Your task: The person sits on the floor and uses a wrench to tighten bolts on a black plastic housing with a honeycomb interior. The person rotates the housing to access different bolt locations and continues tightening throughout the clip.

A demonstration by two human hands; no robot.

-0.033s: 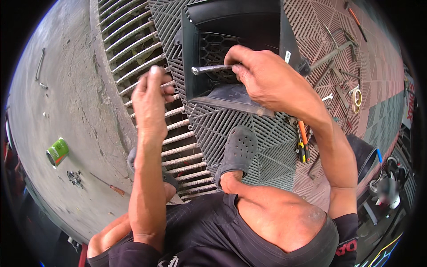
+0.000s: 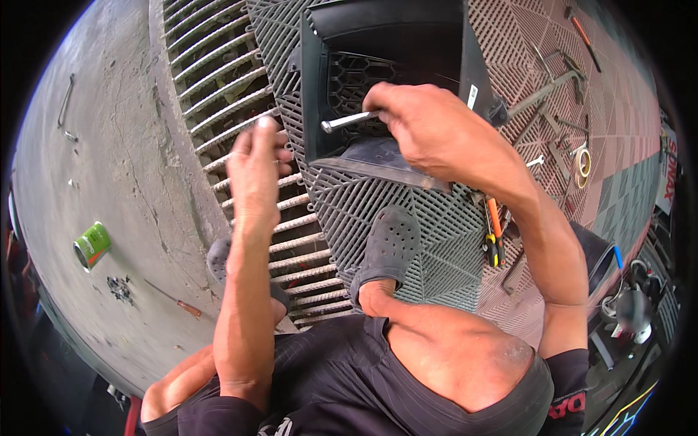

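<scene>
My right hand (image 2: 436,127) is closed around a slim silver metal tool (image 2: 350,121), which looks like a wrench. Its wider end points left, over the opening of a black plastic housing (image 2: 313,109) with a honeycomb mesh inside. The rest of the tool is hidden in my fingers. To the left of the housing, my left hand (image 2: 254,163) hovers above the ribbed metal drain grate (image 2: 225,94). Its fingers are loosely bent and apart, slightly blurred, with nothing visible in them.
A green can (image 2: 92,245), a pile of small dark pieces (image 2: 120,289) and a screwdriver (image 2: 190,309) lie on the concrete at left. At right are orange- and yellow-handled tools (image 2: 494,240), a tape roll (image 2: 583,163) and a hammer (image 2: 582,33).
The tool's wider end has dipped slightly and moved a little right. My left hand has shifted slightly right and down. The whole view has moved very little.
</scene>
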